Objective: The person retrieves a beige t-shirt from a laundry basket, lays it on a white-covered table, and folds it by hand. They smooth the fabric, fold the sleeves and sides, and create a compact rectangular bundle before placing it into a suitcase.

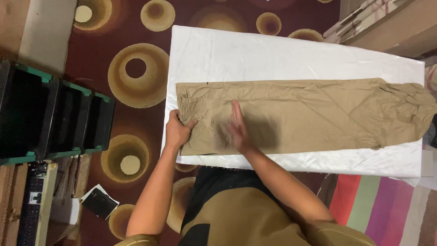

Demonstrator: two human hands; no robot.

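A pair of tan trousers (300,116) is lying folded lengthwise across the white-covered worktop (273,54), its waistband at the left end and its crumpled leg ends reaching past the right edge. Below and left of the worktop, a small black card or packet with a white border (99,202) is lying on the floor, tilted; its kind is hard to make out. A row of 3 black crates with green rims (50,116) is standing at the far left, with a dark keyboard (28,209) below them. Flat brown cardboard (391,27) is leaning at the upper right. The floor is wearing a maroon carpet with tan rings (136,68), and a striped mat (387,205) is showing at the lower right. The left hand (176,130) is closing on the waistband corner, fingers curled and pinching the cloth. The right hand (237,127) is lying open and flat on the trousers, fingers straight and together, pressing the fabric just beside the left hand.
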